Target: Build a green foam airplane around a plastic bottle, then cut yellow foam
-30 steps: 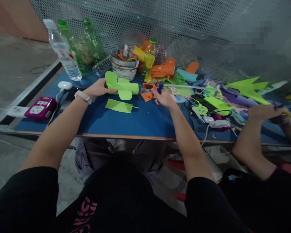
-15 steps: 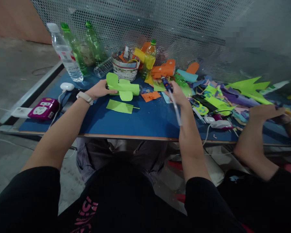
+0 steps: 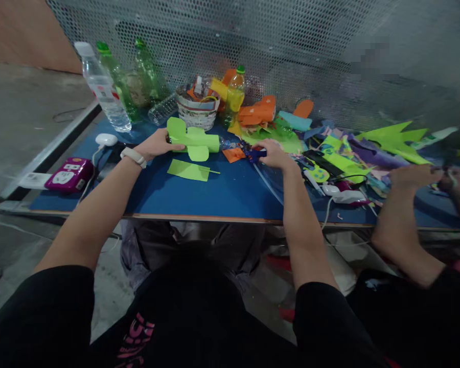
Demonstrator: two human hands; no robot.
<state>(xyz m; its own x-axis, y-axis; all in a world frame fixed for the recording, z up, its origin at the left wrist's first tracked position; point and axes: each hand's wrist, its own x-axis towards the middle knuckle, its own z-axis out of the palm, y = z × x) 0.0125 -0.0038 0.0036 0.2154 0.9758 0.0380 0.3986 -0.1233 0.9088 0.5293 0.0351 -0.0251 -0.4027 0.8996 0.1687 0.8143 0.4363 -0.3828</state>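
Observation:
At the middle of the blue table [image 3: 222, 194], my left hand [image 3: 159, 144] is closed on the tail end of a lime-green paper airplane [image 3: 197, 143]. Clear plastic like a bottle end shows at its right tip. My right hand [image 3: 274, 154] grips a small blue glue gun [image 3: 252, 153], from which a long translucent glue stick [image 3: 267, 183] trails toward the table's front edge. Between the plane and the glue gun lies an orange paper scrap [image 3: 233, 155]. A flat green paper piece [image 3: 187, 170] with a thin strip rests just in front of the plane.
Bottles [image 3: 107, 94] and a woven basket [image 3: 198, 113] line the back, before a perforated metal panel [image 3: 214, 41]. A magenta power socket [image 3: 69, 175] with a cord sits left. Paper scraps [image 3: 341, 153] pile up right, beside a co-worker's hands [image 3: 416, 176].
My right hand has brought the glue gun down and left, toward the orange scrap and the plane's right tip. The glue stick has swung with it. My left hand and the plane stay nearly still.

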